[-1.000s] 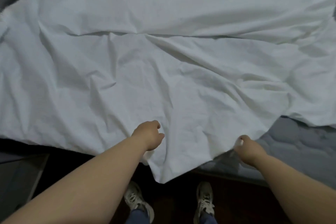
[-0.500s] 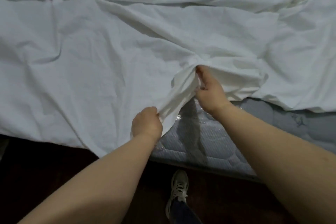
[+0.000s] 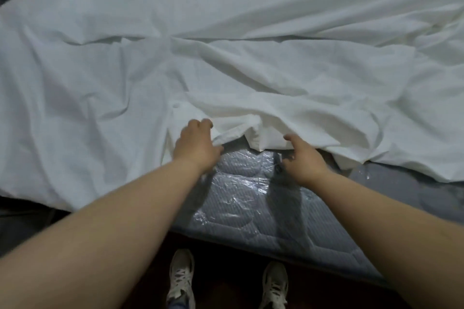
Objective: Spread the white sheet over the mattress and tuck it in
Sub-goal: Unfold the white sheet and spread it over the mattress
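- Two bare hands reach forward over the near edge of the bed, side by side but apart, with a bunched fold of cloth between them.
- The left hand [image 3: 197, 144] has its fingers curled into the white sheet [image 3: 105, 98], gripping a gathered ridge of its near edge; the thumb lies beside that fold.
- The right hand [image 3: 302, 155] sits against the turned-back hem of the same sheet, forefinger stretched up onto the cloth and the other fingers bent beneath; whether it grips the cloth or only touches it I cannot tell.
- The sheet is rumpled and lies across most of the mattress [image 3: 253, 206], from the left edge of the view to the right, with long creases running across it.
- At the left, the sheet hangs over the near side of the bed; in front of the hands and to the right its edge is pulled back, leaving a wedge of the mattress bare.
- The bare part of the mattress is grey and quilted, under a shiny clear plastic wrap [image 3: 233, 183] that wrinkles and catches the light.
- A strip of grey bedding shows past the far edge of the sheet at the top left.
- Below the mattress edge, on a dark floor [image 3: 226, 271], stand two white laced shoes: the left shoe [image 3: 181, 281] and the right shoe [image 3: 275, 283].
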Demonstrator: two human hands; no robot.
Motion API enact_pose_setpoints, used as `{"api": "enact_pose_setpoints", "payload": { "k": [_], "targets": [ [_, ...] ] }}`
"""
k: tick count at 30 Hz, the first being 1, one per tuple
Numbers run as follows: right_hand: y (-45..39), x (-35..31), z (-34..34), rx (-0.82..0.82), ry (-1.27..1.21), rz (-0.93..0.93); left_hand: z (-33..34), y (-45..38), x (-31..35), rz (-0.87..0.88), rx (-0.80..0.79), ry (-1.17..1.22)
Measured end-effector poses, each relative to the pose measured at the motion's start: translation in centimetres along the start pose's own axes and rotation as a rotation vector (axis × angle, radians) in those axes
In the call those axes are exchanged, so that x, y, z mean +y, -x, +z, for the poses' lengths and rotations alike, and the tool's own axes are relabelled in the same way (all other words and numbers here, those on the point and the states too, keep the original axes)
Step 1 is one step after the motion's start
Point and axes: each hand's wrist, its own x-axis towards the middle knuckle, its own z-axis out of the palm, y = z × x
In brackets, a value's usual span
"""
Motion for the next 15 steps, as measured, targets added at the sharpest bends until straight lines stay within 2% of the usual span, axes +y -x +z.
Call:
{"api": "enact_pose_setpoints", "payload": {
  "k": [1,3,8,10,13,15],
  "targets": [
    [-0.2,0.5,0.6,-0.017,0.017,0.001,1.9,0.2,-0.1,0.004,-0.08,-0.047],
    [-0.7,1.3,1.3,-0.034,0.028,-0.008,3.9,0.1,-0.7,-0.017,-0.125,-0.106],
    [-2.3,3.9,2.9,-0.036,0.066,0.043,5.5,-3.3,-1.1,-0.02,0.042,-0.298],
    [-2.4,3.9,3.3,-0.009,0.082,0.061,5.1,-3.3,-0.7,0.014,0.104,-0.176],
    [-1.7,1.8,3.8,-0.036,-0.003,0.057,3.5,-1.6,0.4,0.045,0.033,0.159],
    [-0.9,-1.3,3.2,-0.038,-0.062,-0.003,1.0,0.6,1.4,0.072,0.01,0.274]
  ]
}}
